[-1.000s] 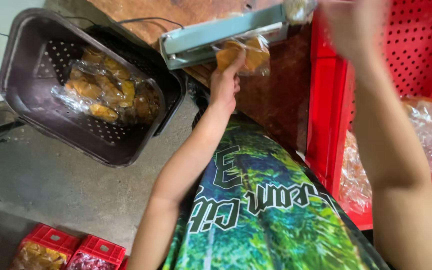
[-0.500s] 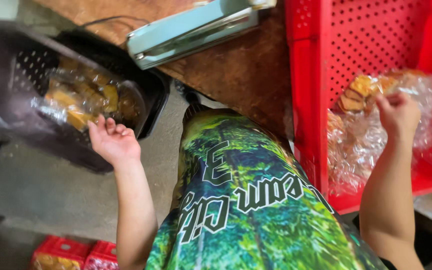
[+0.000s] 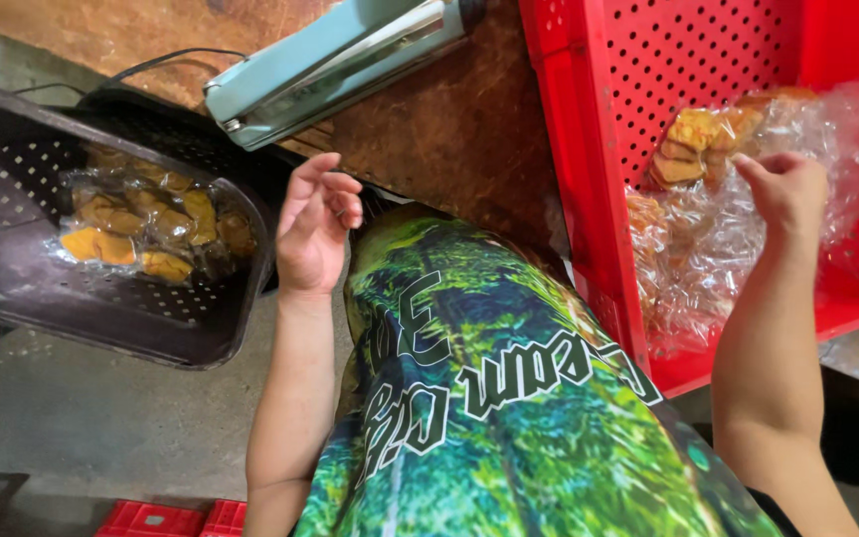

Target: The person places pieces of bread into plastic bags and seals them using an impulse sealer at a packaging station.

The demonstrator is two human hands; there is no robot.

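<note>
My left hand (image 3: 312, 231) is raised and empty, fingers loosely apart, between the dark perforated basket (image 3: 141, 328) and the wooden table edge. Sealed clear bags of golden pastries (image 3: 146, 227) lie in that basket. My right hand (image 3: 785, 189) reaches into the red perforated crate (image 3: 589, 179), its fingers pinching the clear plastic of a bag of pastries (image 3: 698, 144) among other crumpled clear bags. A pale green heat sealer (image 3: 335, 65) sits on the brown wooden table (image 3: 459, 129) above my left hand.
A black cord runs from the sealer behind the basket. Grey concrete floor (image 3: 82, 428) lies below, with small red crates (image 3: 166, 519) at the bottom edge. My green printed shirt fills the lower middle.
My left hand let a sealed bag go into the dark basket, then rose back toward the table. My right hand went from the sealer down into the red crate and onto a bag.
</note>
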